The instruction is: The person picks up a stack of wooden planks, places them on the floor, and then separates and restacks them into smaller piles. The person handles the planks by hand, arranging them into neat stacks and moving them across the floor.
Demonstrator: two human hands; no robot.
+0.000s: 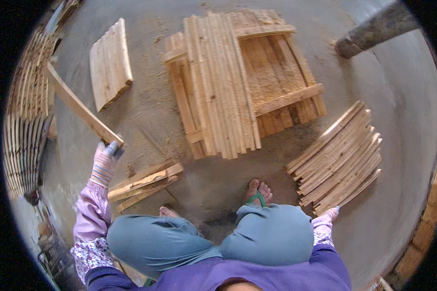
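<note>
My left hand [107, 157], in a striped knit glove with blue-grey fingertips, is closed round the near end of a long wooden slat [80, 109]. The slat slants up and away to the left, toward stacked strips. Beside my right knee, my right hand [332, 213], also gloved, is at the near end of a fanned pile of slats [337, 160]. Its fingers are too small and partly hidden to show whether they grip anything. In front of me, a row of slats [221, 87] lies side by side across a wooden pallet-like platform [281, 70] strewn with sawdust.
A smaller group of slats [110, 63] lies at the far left. Short wood offcuts [148, 179] lie near my left knee. Long strips [26, 116] are stacked along the left rim. A thick round post [376, 31] stands at the far right, on the grey floor [398, 106].
</note>
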